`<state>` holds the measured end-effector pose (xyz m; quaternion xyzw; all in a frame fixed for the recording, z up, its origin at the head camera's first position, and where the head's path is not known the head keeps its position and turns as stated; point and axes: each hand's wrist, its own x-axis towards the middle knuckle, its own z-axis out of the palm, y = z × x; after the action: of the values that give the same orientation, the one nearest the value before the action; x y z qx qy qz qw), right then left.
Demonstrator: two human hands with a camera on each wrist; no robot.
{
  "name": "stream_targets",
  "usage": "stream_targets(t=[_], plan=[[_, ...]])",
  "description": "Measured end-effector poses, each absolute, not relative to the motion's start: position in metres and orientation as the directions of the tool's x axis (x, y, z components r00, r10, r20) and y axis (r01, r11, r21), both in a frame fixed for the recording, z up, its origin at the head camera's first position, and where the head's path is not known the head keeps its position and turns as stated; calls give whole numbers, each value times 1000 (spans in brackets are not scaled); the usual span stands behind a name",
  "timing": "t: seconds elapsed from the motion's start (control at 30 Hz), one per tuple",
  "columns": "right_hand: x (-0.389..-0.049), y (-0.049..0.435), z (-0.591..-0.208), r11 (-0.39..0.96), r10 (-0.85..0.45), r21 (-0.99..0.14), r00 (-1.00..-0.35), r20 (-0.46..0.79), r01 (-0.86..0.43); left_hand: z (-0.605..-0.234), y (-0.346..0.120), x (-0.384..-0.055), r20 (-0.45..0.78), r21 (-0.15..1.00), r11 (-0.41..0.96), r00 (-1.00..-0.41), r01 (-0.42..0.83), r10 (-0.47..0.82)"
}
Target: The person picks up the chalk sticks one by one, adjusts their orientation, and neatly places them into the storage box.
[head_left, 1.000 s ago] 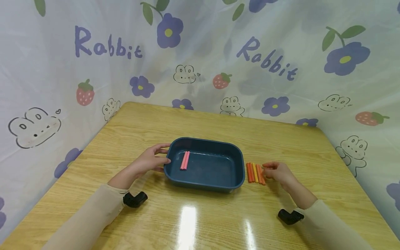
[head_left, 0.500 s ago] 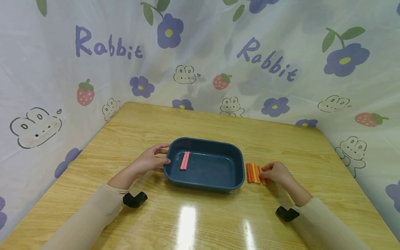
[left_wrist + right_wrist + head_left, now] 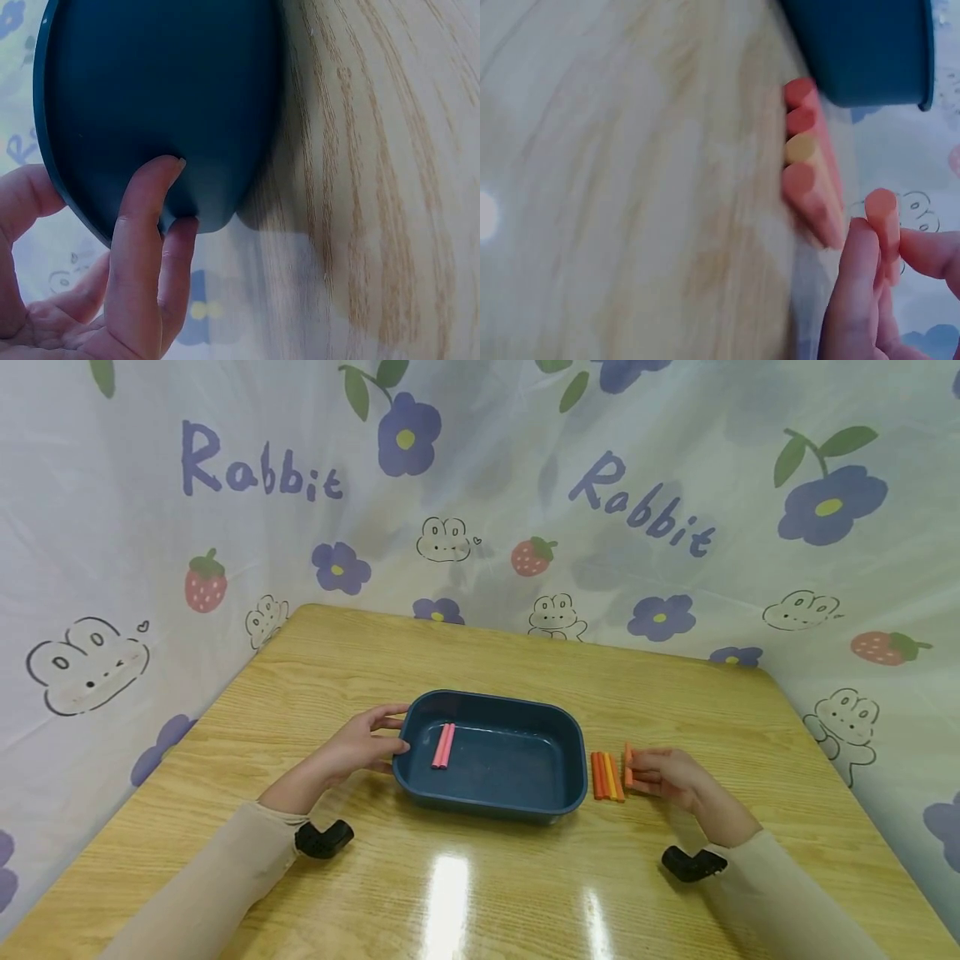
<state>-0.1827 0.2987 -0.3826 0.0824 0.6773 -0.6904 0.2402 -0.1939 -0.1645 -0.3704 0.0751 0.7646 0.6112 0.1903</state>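
Observation:
My left hand [image 3: 362, 747] grips the left end of a dark blue rectangular tub [image 3: 510, 772], its thumb at the rim and fingers against the outer wall [image 3: 210, 172]. Inside, two pink chalk sticks [image 3: 443, 746] lie side by side near the left end. To the right of the tub, my right hand [image 3: 678, 781] pinches an orange chalk stick [image 3: 883, 214] between thumb and fingertips, raised off the table. Just left of that hand lies a row of chalk sticks [image 3: 607, 777]: two red-orange, one yellow and one orange, touching or nearly so.
Everything stands on a wood-grain table [image 3: 360, 877]. A white curtain [image 3: 495, 468] printed with rabbits, flowers and strawberries hangs behind and along both sides. Each wrist carries a black camera mount [image 3: 324, 840].
My right hand has reached the rightmost orange chalk stick, taken hold of it and lifted it from the row. The left hand and the tub have stayed in place.

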Motion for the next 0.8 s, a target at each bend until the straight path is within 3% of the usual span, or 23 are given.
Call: stream_targets(t=[0.33,0.8], plan=[[-187,288,-369,-195,-255,-860,-871,-420,472,-370,-164,-194,-202,963,241,-916,-121,346],[-196,265,-347,-227,-261,-860,-880,-398,456,-372,-161,-189,-209,960,250,-922,-129,327]])
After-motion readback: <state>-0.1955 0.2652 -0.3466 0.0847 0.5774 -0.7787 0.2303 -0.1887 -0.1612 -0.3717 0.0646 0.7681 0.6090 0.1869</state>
